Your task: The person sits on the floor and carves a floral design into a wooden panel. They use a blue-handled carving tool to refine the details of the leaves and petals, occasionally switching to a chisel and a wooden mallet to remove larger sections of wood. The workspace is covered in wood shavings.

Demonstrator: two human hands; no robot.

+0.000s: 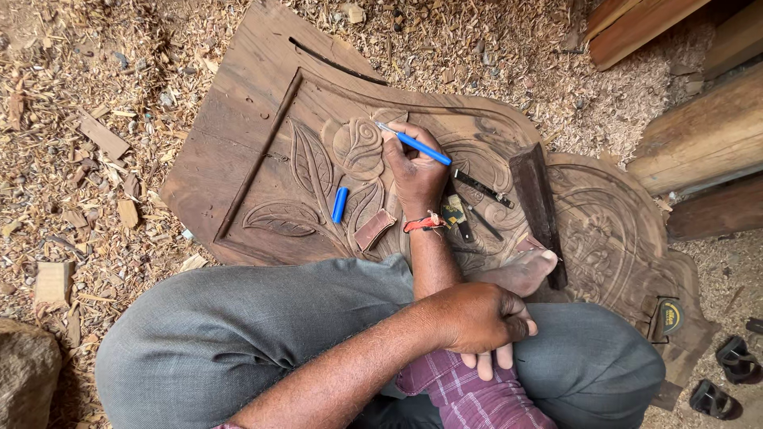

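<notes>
And here we are with the blue pen (413, 144) in our right hand (417, 176), the grip closed snugly around the barrel, tip angled up and left so it meets the wood just beside the carved rose (358, 148). The pen slants across the top of our fingers, its back end pointing right. Our right wrist carries a red thread band (424, 224), and the forearm runs straight down the picture towards us.

The rose sits on the carved wooden panel (238, 135), a broad dark slab lying flat on the ground, with carved leaves (306, 171) spreading below and left of the flower. Just left of our right hand, the blue pen cap (340, 204) lies loose on the carving, apart from the pen. Near it, a small reddish-brown block (373, 230) rests tilted on the panel.

Right of the hand we see slim metal carving tools (481, 191) laid across the wood, and beyond them a dark wooden bar (538, 206) lying lengthwise. Our bare foot (517, 272) rests on the panel's lower part.

Our left hand (481, 319) sits down on our lap, fingers curled loosely, holding nothing, over grey trousers (230, 334).

All around, wood shavings (87, 159) cover the ground; timber beams (699, 135) lie at the right, black sandals (731, 373) at the lower right.
</notes>
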